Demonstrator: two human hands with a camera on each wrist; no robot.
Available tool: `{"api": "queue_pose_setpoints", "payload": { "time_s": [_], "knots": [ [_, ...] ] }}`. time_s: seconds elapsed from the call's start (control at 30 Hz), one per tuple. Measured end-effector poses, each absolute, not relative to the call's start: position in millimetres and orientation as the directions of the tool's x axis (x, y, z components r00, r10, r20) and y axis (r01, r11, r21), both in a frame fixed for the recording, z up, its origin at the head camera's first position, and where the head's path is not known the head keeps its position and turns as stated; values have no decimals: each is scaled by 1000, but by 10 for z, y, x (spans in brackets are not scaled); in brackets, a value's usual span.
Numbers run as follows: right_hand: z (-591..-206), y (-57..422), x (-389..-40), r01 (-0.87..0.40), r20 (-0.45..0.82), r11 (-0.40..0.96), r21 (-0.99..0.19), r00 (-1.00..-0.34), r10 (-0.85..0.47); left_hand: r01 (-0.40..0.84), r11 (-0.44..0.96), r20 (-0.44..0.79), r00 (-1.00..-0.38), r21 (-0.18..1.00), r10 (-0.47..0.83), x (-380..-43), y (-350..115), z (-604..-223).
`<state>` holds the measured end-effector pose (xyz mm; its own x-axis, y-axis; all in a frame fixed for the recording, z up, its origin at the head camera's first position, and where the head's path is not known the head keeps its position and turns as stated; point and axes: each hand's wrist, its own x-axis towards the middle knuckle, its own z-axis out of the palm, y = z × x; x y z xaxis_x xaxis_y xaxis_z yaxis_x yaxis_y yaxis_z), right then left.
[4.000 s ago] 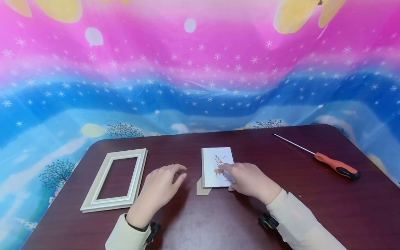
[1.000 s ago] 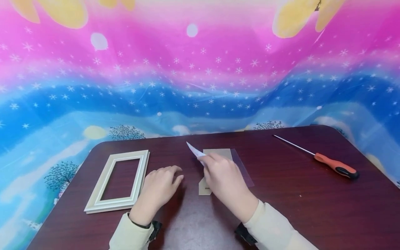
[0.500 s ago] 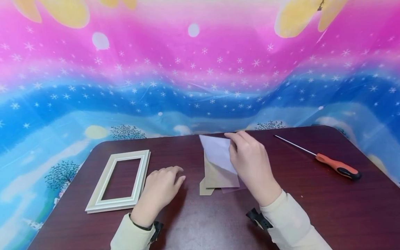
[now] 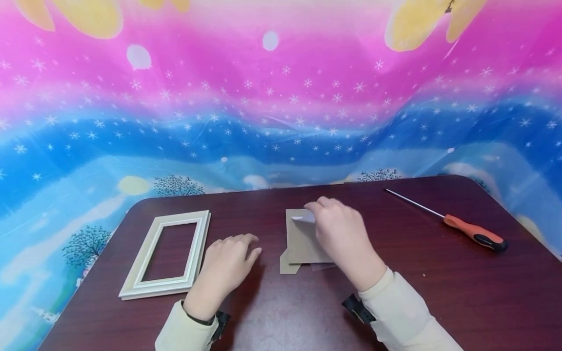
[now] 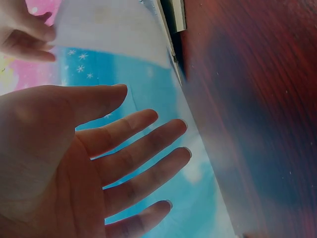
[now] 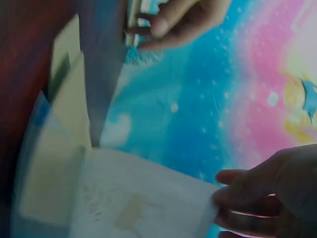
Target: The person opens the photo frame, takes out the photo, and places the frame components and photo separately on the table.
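Observation:
My right hand (image 4: 340,236) pinches the edge of a white picture sheet (image 4: 304,219), lifted and tilted over a beige backing board (image 4: 304,246). In the right wrist view, the faint plant print on the sheet (image 6: 131,210) shows, with thumb and fingers at its edge. From beneath the board juts a beige stand flap (image 4: 289,266), and a clear plastic sheet (image 4: 322,266) peeks out at the lower right. My left hand (image 4: 226,258) holds nothing; its fingers (image 5: 143,141) are spread and relaxed in the left wrist view. It lies beside a cream picture frame (image 4: 194,248).
A screwdriver (image 4: 470,231) with an orange and black handle lies at the right of the dark red wooden table (image 4: 281,312). Behind the table's far edge hangs a pink and blue printed cloth (image 4: 281,122).
Earlier the picture sheet lay flat on the backing board; my right hand has since raised it. In the last half second the hand dipped slightly left, tilting the sheet nearly edge-on. The left hand stays put.

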<state>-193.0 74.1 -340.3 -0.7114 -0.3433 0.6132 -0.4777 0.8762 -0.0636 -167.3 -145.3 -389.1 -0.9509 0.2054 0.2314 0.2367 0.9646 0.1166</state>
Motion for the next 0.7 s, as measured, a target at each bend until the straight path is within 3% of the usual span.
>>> {"api": "queue_pose_setpoints", "payload": {
  "time_s": [0.27, 0.5, 0.7],
  "knots": [
    [-3610, 579, -1875, -492, 351, 861, -133, -835, -423, 236, 965, 229, -951, 111, 206, -1662, -1474, -3905],
    [-3772, 507, -1891, -548, 292, 814, -192, -824, -486, 223, 969, 216, -957, 108, 196, -1674, -1464, -3909],
    [-3842, 506, -1911, -560, 296, 812, -166, -814, -501, 224, 969, 224, -955, 106, 196, -1672, -1458, -3900]
  ]
}}
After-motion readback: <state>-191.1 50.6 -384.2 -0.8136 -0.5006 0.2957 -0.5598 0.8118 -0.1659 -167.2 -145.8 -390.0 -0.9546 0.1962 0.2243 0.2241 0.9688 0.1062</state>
